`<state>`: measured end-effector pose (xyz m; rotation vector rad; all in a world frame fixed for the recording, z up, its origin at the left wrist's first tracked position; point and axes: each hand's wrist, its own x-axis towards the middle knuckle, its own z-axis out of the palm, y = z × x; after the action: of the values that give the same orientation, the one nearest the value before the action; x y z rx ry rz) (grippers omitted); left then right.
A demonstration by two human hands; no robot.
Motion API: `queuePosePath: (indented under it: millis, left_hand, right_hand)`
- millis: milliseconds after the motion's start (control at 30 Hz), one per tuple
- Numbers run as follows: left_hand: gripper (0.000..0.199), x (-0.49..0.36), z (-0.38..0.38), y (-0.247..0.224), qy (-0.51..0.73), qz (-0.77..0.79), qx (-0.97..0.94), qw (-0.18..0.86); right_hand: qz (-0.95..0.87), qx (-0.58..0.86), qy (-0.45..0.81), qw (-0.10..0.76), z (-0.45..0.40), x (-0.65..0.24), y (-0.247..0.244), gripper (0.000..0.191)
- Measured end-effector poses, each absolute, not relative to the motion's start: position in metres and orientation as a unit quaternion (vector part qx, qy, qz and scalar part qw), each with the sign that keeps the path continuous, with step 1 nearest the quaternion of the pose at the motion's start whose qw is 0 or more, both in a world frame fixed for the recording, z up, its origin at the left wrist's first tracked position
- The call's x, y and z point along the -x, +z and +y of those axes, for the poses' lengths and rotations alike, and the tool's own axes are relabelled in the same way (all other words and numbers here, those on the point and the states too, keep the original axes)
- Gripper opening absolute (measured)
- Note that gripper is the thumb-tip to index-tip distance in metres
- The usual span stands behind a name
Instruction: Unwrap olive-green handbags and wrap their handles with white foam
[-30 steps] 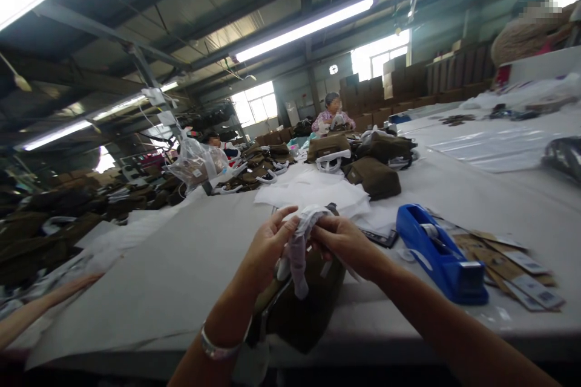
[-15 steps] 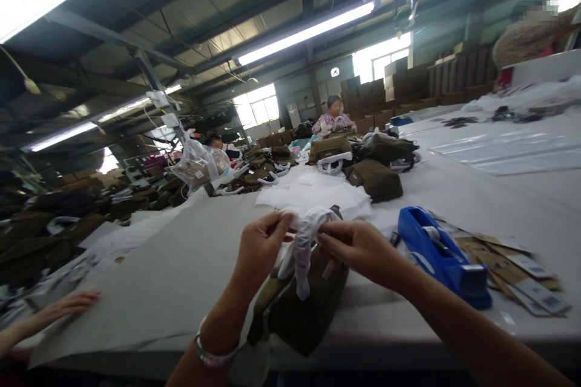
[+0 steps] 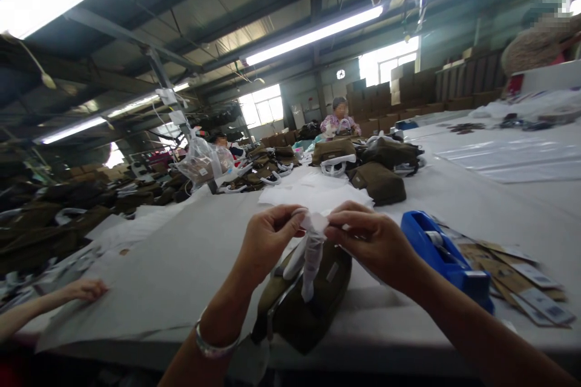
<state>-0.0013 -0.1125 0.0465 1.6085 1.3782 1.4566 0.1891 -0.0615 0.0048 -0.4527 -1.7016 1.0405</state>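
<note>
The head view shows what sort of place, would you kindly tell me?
Probably a bag factory or workshop: brown bags heaped on the table, a blue tape dispenser, and stacked boxes behind.

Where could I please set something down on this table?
The grey sheet is bare between the co-worker's hand and the left hand; so is the white tabletop between the blue tape dispenser and the clear plastic. It is crowded around the piled bags and cardboard tags.
</note>
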Motion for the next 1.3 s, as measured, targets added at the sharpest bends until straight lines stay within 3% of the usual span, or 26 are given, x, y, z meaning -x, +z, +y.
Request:
queuePosePath:
  millis: [100,233,433,700,767,833,1033,1133,1300]
  left_hand:
    - [0.021,-0.001,-0.116,0.047,0.546,0.518,-0.608,0.253]
    - [0.024,-0.002,-0.116,0.046,0.565,0.516,-0.603,0.229]
    - [0.022,-0.002,-0.114,0.042,0.583,0.501,-0.617,0.172]
    - [0.016,-0.011,-0.126,0.035,0.504,0.476,-0.708,-0.136]
    - [0.017,-0.013,-0.128,0.032,0.499,0.445,-0.724,-0.168]
    - [0.016,-0.014,-0.131,0.03,0.516,0.45,-0.719,-0.117]
    - [0.029,-0.008,-0.126,0.035,0.629,0.442,-0.576,0.278]
    - [0.045,-0.003,-0.119,0.038,0.627,0.436,-0.553,0.333]
    - [0.038,-0.005,-0.116,0.041,0.624,0.436,-0.558,0.331]
  right_hand:
    - [-0.693,0.186,0.42,0.555,-0.065,-0.182,0.01,0.023]
    - [-0.658,0.201,0.531,0.494,-0.065,-0.176,0.015,0.03]
    - [-0.674,0.263,0.498,0.477,-0.06,-0.173,0.015,0.025]
    - [-0.649,0.244,0.547,0.469,-0.064,-0.167,0.018,0.034]
    - [-0.634,0.222,0.565,0.48,-0.066,-0.165,0.016,0.037]
    - [-0.625,0.209,0.567,0.495,-0.067,-0.164,0.014,0.039]
    - [-0.666,0.215,0.475,0.533,-0.065,-0.162,0.004,0.027]
    - [-0.717,0.225,0.332,0.57,-0.064,-0.164,0.003,0.015]
    - [-0.772,0.154,0.053,0.615,-0.058,-0.171,0.009,0.013]
